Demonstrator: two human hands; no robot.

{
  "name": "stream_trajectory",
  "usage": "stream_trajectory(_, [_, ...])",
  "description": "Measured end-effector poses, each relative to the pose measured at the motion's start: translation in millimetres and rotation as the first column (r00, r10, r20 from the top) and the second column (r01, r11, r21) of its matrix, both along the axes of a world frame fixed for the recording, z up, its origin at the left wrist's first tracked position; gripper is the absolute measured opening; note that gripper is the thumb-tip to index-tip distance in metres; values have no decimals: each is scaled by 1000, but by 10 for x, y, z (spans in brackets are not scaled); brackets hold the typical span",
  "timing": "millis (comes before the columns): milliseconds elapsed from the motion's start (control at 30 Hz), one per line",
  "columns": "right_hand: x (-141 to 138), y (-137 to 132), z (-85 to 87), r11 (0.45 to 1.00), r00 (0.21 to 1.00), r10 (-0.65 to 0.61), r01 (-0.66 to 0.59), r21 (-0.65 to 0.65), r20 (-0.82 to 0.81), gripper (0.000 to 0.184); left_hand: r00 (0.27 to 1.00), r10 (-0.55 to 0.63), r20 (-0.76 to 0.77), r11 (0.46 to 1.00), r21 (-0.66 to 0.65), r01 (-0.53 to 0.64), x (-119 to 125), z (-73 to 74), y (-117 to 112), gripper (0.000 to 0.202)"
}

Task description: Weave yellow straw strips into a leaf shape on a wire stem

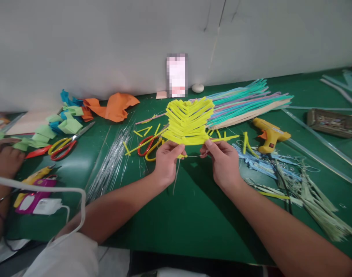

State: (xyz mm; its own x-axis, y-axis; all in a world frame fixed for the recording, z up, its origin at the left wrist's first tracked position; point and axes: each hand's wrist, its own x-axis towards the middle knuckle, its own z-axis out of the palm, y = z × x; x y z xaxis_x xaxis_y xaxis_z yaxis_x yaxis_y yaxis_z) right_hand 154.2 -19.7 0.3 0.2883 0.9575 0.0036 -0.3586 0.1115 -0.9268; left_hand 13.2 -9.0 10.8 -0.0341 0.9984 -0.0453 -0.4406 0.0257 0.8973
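Note:
A bright yellow leaf-shaped piece made of pipe cleaners [189, 119] is held up above the table, its slanted strips meeting along a middle line. My left hand [167, 159] pinches its lower left corner, and my right hand [225, 159] pinches the lower right. A thin wire [197, 156] spans the gap between my fingers below the yellow edge; its tail hangs under my left hand. Behind my left hand lie scissors with red and yellow handles [147, 147], partly hidden. Short yellow pipe-cleaner offcuts [138, 133] are scattered around them.
Bundled coloured pipe cleaners [251, 105] lie behind, near a yellow glue gun [270, 134]. Loose wires [112, 161] spread left of my arm. Another pair of scissors [63, 148] and a purple power strip [37, 194] lie further left, near another person's hand [7, 156]. A white cable [82, 200] crosses my left sleeve.

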Motion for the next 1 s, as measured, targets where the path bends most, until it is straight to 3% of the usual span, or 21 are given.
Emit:
stream_trajectory(267, [23,-4,1,997,996,78,-77,22,-39,20,1000,-16,27,1000,-18,17,-21,-41,23,22])
stream_trajectory(467, [22,17,51,983,970,156,-170,-62,-186,23,997,-52,61,999,-14,53,-20,-27,27,21])
stream_trajectory(733, [89,59,128,885,822,331,-441,-150,-464,17,992,-83,100,996,-23,85,-36,-18,64,25])
stream_trajectory(1000, [189,73,137,794,701,481,-602,-77,-527,16,987,-120,106,992,-22,123,-41,19,50,25])
